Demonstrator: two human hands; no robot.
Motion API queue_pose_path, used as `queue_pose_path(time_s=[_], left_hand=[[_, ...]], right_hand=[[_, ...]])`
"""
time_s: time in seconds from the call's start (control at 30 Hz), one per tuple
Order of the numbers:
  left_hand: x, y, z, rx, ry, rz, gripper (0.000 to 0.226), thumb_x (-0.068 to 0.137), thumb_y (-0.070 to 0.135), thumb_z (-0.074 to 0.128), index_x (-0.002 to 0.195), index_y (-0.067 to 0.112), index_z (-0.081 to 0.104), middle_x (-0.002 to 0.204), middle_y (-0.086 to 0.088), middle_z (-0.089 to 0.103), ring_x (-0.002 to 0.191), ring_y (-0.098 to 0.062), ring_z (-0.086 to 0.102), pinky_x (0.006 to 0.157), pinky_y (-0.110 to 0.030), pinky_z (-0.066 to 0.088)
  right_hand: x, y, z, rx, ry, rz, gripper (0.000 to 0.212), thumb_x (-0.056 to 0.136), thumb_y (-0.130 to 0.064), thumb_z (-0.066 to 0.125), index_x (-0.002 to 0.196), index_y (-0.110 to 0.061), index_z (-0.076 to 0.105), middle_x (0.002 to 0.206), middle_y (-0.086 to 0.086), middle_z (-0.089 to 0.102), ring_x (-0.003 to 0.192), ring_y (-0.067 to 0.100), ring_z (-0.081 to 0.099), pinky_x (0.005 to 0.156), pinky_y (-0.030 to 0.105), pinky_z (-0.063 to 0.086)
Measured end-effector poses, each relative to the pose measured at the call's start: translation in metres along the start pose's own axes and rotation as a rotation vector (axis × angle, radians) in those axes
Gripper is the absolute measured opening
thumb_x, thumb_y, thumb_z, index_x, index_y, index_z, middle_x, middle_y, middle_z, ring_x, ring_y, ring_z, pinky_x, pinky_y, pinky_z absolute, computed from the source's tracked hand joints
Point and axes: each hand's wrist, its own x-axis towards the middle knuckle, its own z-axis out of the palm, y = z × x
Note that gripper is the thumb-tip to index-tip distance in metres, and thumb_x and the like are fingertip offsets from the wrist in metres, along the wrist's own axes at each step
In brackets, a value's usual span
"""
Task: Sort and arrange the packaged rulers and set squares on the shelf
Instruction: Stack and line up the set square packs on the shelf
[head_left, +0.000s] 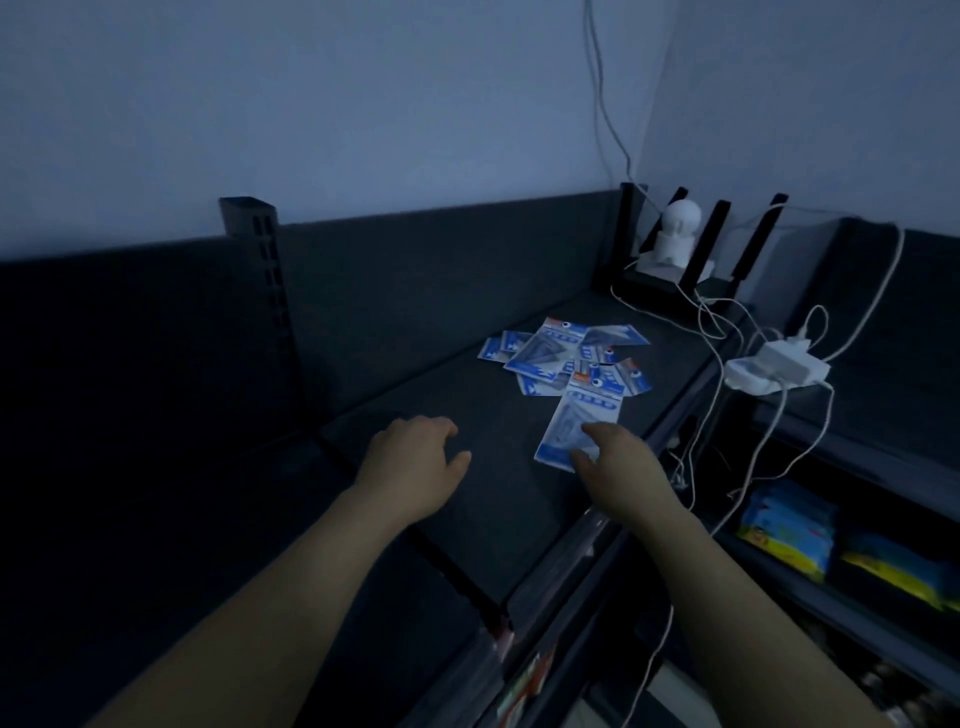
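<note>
Standing beside the person in this dim room, I see both bare forearms stretched out over the dark shelf (493, 519). The left hand (410, 457) hangs just above the shelf with its fingers loosely curled and nothing in it. The right hand (623, 462) has its fingers laid over the near end of the nearest packet (579, 415) and its thumb at the near edge, which looks like a pinch on that corner. That packet lies flat on the shelf near the front edge, pointing away toward the heap of packets (561, 353), and its far end touches or overlaps the heap. The heap is a loose, overlapping scatter of blue-and-white sleeves further back. I'd judge these very light, with a stiff flat ruler or set square inside a slick film that slides easily. A corner or the printed header end seems the best place to take hold, lifting an edge first since they lie flat. Beyond, a white power strip (769, 366) sits to the right, then a black router (665, 291) with a white gadget (675, 234) in the corner.
</note>
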Motion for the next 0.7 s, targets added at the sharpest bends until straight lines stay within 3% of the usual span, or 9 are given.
queue_pose_path(time_s=[0.1, 0.2, 0.27, 0.33, 0.43, 0.53, 0.63, 0.7], left_hand=[[0.02, 0.004, 0.017, -0.044, -0.02, -0.025, 0.041, 0.092, 0.042, 0.053, 0.126, 0.019, 0.056, 0.118, 0.0, 0.061, 0.107, -0.016, 0.056, 0.093, -0.033, 0.046], [0.036, 0.008, 0.036, -0.112, -0.031, -0.071, 0.044, 0.09, 0.044, 0.056, 0.125, 0.018, 0.057, 0.119, -0.001, 0.06, 0.108, -0.016, 0.056, 0.094, -0.036, 0.047], [0.047, 0.015, 0.047, -0.102, -0.02, -0.095, 0.049, 0.088, 0.05, 0.055, 0.126, 0.018, 0.055, 0.123, -0.002, 0.058, 0.111, -0.019, 0.053, 0.096, -0.036, 0.045], [0.058, 0.024, 0.055, -0.056, -0.035, -0.105, 0.059, 0.084, 0.06, 0.054, 0.129, 0.021, 0.052, 0.13, -0.002, 0.052, 0.117, -0.023, 0.047, 0.098, -0.035, 0.041], [0.074, 0.031, 0.065, 0.021, -0.082, -0.137, 0.077, 0.072, 0.078, 0.05, 0.133, 0.032, 0.042, 0.139, 0.004, 0.041, 0.126, -0.022, 0.037, 0.101, -0.035, 0.029], [0.092, 0.021, 0.071, 0.052, -0.066, -0.232, 0.084, 0.072, 0.082, 0.044, 0.139, 0.032, 0.034, 0.148, 0.004, 0.029, 0.133, -0.023, 0.028, 0.107, -0.037, 0.021], [0.107, 0.009, 0.073, 0.044, -0.024, -0.329, 0.083, 0.081, 0.076, 0.04, 0.143, 0.023, 0.029, 0.153, 0.0, 0.023, 0.137, -0.025, 0.024, 0.11, -0.038, 0.019], [0.112, 0.008, 0.076, 0.033, 0.002, -0.349, 0.082, 0.087, 0.069, 0.038, 0.149, 0.018, 0.02, 0.156, -0.001, 0.018, 0.14, -0.025, 0.02, 0.113, -0.039, 0.017]], right_hand=[[0.032, 0.014, 0.008, -0.07, -0.013, -0.029, 0.03, 0.096, -0.021, 0.043, 0.115, -0.005, 0.058, 0.12, 0.014, 0.058, 0.106, 0.031, 0.055, 0.093, 0.036, 0.041], [0.052, 0.025, 0.015, -0.054, -0.053, -0.073, 0.019, 0.095, -0.018, 0.038, 0.089, -0.018, 0.056, 0.104, 0.006, 0.064, 0.09, 0.023, 0.056, 0.094, 0.035, 0.037], [0.058, 0.025, 0.018, 0.008, -0.092, -0.171, 0.023, 0.092, -0.018, 0.038, 0.085, -0.018, 0.06, 0.098, 0.004, 0.067, 0.084, 0.019, 0.055, 0.092, 0.035, 0.041], [0.063, 0.02, 0.015, 0.142, -0.195, -0.264, 0.03, 0.091, -0.013, 0.039, 0.098, -0.015, 0.069, 0.102, 0.002, 0.068, 0.093, 0.02, 0.061, 0.087, 0.03, 0.046], [0.083, 0.02, 0.008, 0.33, -0.281, -0.279, 0.04, 0.095, -0.004, 0.038, 0.123, -0.015, 0.063, 0.125, -0.002, 0.062, 0.115, 0.012, 0.055, 0.096, 0.021, 0.042], [0.123, 0.038, 0.006, 0.276, -0.142, -0.277, 0.045, 0.096, -0.001, 0.035, 0.136, -0.013, 0.052, 0.144, 0.005, 0.047, 0.134, 0.019, 0.041, 0.106, 0.021, 0.03], [0.163, 0.048, 0.01, 0.141, -0.157, -0.298, 0.048, 0.097, -0.004, 0.037, 0.144, -0.009, 0.039, 0.154, 0.008, 0.03, 0.144, 0.021, 0.023, 0.114, 0.025, 0.017], [0.181, 0.048, 0.016, 0.048, -0.181, -0.345, 0.044, 0.097, -0.009, 0.04, 0.141, -0.008, 0.043, 0.152, 0.009, 0.033, 0.141, 0.026, 0.027, 0.114, 0.031, 0.019]])
